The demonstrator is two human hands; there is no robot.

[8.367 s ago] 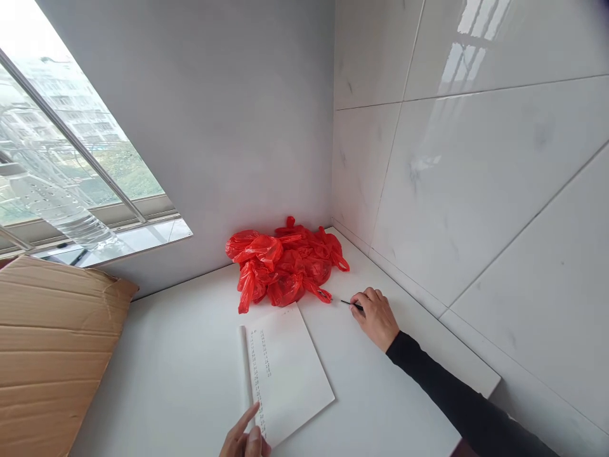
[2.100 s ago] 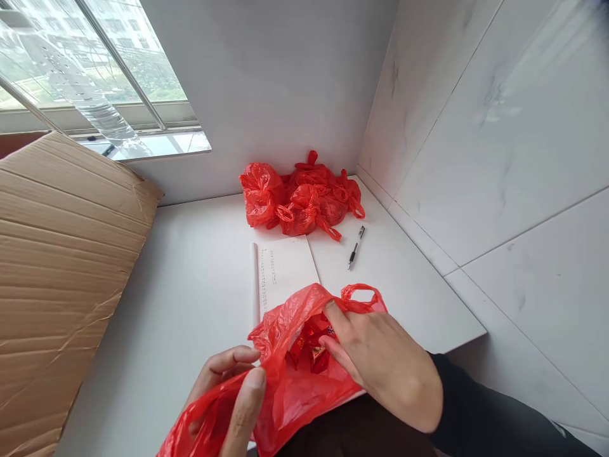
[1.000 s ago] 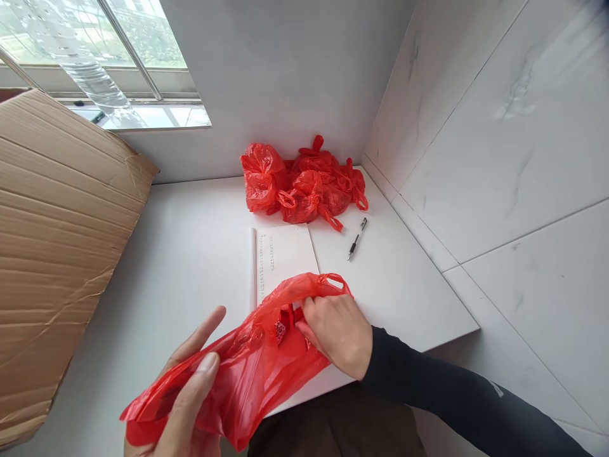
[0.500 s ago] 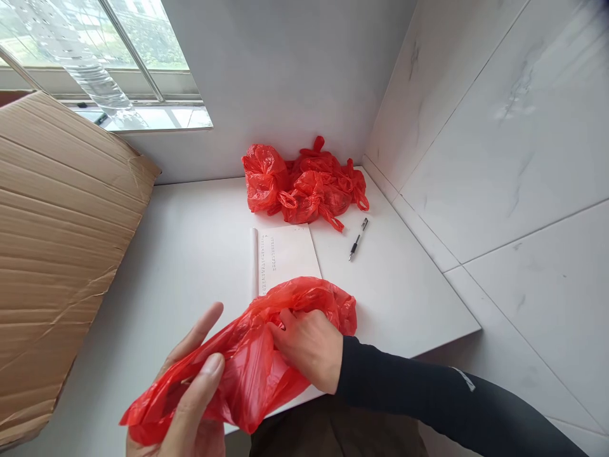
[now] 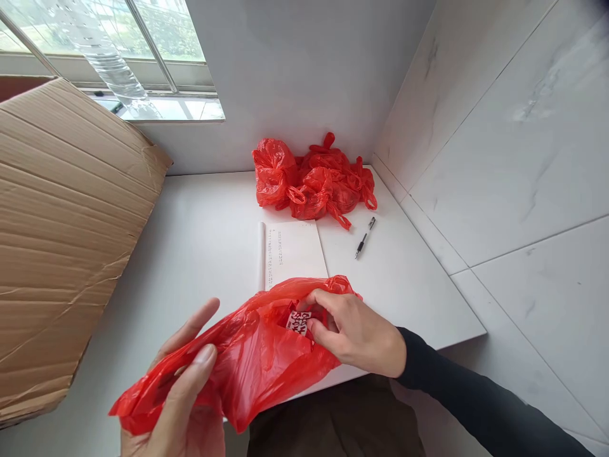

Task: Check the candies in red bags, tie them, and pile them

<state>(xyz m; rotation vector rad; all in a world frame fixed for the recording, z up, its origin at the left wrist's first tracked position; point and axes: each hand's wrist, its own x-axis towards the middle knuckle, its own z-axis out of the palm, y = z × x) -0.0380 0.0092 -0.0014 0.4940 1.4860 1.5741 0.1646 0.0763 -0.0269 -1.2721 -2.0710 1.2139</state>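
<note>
A thin red plastic bag (image 5: pixel 252 381) stretches between my hands over the front edge of the table. My left hand (image 5: pixel 183 406) supports its left end, the plastic lying between thumb and fingers. Inside the bag's opening, my right hand (image 5: pixel 349 327) has thumb and fingertips pinched around a small item with a black-and-white code-like pattern (image 5: pixel 299 322). Red plastic and my fingers cover most of that item, so its kind does not show.
Several knotted red bags (image 5: pixel 314 184) lie against the back wall. An open notebook (image 5: pixel 299 251) with handwritten columns is behind my hands, with a pen (image 5: pixel 365 238) to its right. A large cardboard box (image 5: pixel 71 254) stands at left by the window.
My right hand has shifted right and turned, bringing the patterned item into view at the bag's opening. My left hand keeps its hold on the bag.
</note>
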